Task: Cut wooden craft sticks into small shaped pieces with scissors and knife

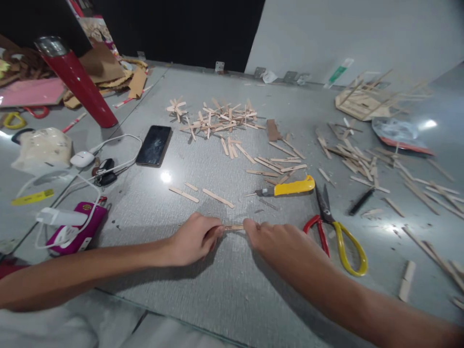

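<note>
A wooden craft stick [234, 227] spans the gap between my two hands, just above or on the grey table. My left hand [197, 237] pinches its left end, and my right hand [266, 234] is closed on the right end; the fingers hide both ends. Just beyond my hands lie loose craft sticks [218, 198], one of them short. A yellow-handled cutter [286, 187] rests past my right hand, its blade pointing left. Beside my right forearm are scissors [328, 217] with one red and one yellow handle loop, blades pointing away.
Several glued stick pieces [224, 118] are heaped at the back. Loose sticks [355, 157] and a stick frame [362, 101] occupy the right. At left are a phone [154, 146], a red flask [78, 82], a white cable [119, 137] and a purple box [78, 229]. The glass table edge [145, 307] is near me.
</note>
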`<action>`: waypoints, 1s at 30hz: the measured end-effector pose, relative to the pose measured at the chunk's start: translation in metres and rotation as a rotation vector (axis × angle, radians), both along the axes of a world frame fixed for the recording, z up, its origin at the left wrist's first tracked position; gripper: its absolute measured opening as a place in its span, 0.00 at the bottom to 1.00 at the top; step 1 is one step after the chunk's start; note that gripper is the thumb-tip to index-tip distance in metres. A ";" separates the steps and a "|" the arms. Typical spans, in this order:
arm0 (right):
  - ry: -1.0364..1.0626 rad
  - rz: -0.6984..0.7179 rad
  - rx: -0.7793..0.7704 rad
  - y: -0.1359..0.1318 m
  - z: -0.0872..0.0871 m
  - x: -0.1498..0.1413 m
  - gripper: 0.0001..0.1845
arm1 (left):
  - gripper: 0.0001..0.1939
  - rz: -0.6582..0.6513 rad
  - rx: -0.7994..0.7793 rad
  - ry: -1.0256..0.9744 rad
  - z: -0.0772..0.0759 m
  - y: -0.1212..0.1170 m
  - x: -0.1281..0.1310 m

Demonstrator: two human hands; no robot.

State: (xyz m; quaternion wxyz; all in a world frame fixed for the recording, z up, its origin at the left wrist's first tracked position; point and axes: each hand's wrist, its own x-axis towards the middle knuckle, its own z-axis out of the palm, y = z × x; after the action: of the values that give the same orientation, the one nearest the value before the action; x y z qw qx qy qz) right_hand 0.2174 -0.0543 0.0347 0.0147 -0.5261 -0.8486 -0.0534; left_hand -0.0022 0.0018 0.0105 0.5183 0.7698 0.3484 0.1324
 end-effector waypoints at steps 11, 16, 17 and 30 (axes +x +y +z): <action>-0.265 0.246 0.004 0.011 -0.012 0.014 0.14 | 0.20 0.034 0.119 0.001 -0.002 -0.003 0.001; -0.317 -0.018 -0.116 -0.014 0.017 -0.027 0.17 | 0.20 0.020 0.143 -0.009 -0.002 -0.006 0.001; -0.301 -0.064 -0.133 -0.019 0.021 -0.034 0.18 | 0.20 0.016 0.146 -0.017 -0.002 -0.006 0.001; -0.220 0.355 -0.016 0.033 -0.029 0.035 0.13 | 0.21 -0.015 0.266 -0.011 -0.010 -0.005 -0.001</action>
State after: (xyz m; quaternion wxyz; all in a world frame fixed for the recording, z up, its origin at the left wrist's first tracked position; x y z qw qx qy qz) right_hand 0.2520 -0.0210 0.0055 -0.0728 -0.3595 -0.9249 -0.1003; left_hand -0.0030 -0.0033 0.0003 0.4147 0.8334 0.3192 0.1778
